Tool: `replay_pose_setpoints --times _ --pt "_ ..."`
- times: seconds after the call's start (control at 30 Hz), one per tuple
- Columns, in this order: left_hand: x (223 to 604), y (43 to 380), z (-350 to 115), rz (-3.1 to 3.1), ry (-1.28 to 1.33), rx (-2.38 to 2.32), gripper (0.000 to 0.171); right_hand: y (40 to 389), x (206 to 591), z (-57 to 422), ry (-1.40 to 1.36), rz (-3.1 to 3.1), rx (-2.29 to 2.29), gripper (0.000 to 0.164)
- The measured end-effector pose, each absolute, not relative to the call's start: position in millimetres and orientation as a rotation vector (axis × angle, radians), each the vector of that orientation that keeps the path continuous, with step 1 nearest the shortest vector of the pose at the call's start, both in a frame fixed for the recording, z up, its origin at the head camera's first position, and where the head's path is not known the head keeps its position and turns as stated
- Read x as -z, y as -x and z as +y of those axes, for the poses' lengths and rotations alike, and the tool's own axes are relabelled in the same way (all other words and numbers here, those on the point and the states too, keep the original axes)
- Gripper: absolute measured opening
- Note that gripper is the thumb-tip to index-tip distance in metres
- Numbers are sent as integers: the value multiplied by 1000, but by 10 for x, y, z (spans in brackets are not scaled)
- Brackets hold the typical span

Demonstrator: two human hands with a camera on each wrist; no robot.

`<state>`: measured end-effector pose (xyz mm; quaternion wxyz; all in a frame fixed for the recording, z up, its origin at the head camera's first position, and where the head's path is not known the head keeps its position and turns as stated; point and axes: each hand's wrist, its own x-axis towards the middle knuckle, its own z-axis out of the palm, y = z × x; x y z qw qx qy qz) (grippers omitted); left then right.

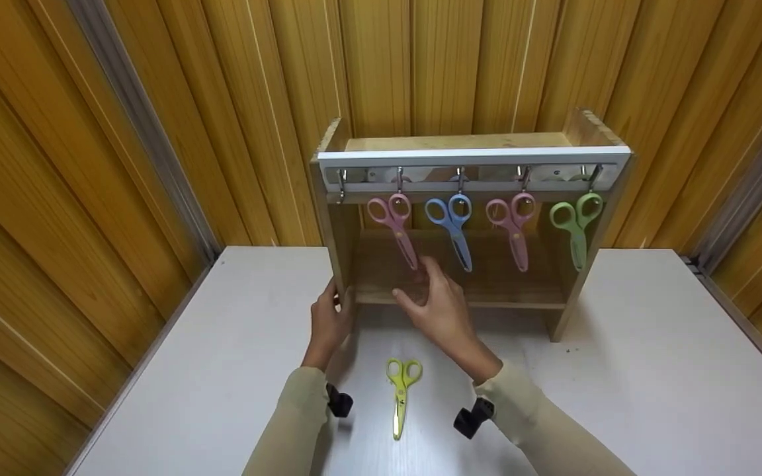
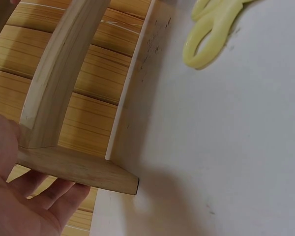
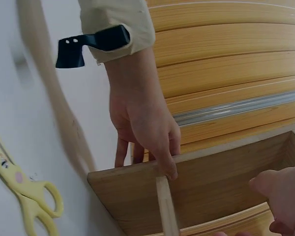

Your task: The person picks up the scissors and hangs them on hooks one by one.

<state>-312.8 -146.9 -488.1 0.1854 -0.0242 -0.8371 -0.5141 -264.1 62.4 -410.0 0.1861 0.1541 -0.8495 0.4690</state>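
Observation:
My left hand [image 1: 328, 324] grips the left side panel of a wooden shelf [image 1: 460, 304] near its foot, thumb on the inner face and fingers outside, as the right wrist view shows. Before the shelf, my right hand [image 1: 444, 311] is raised with thumb and fingers apart, holding nothing. Its fingertips are close by the tip of the left pink scissors [image 1: 397, 228]; whether they touch cannot be told. Blue scissors [image 1: 454, 225], another pink pair [image 1: 516, 228] and green scissors [image 1: 577, 225] hang to the right. Yellow scissors [image 1: 399, 390] lie on the table between my forearms.
A metal hook rail [image 1: 473, 158] runs across the shelf's top front; its leftmost hook [image 1: 341, 185] carries nothing. The shelf stands on a white table [image 1: 645, 370], with wood-plank walls [image 1: 447, 66] behind and on both sides.

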Motion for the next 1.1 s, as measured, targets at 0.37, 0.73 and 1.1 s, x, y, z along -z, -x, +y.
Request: replay_pose_setpoints --times 0.37,0.73,1.1 --pt "4869 3121 -1471 -2346 98 1421 48 2402 4398 636 -455 -2633 -1158 75" --pt "4864 3119 -1465 -2350 88 1415 48 2142 4733 620 -634 -2738 -896 74" --pt "4866 3107 -1464 -2370 61 1423 47 1961 4907 651 -767 -2895 -786 62"
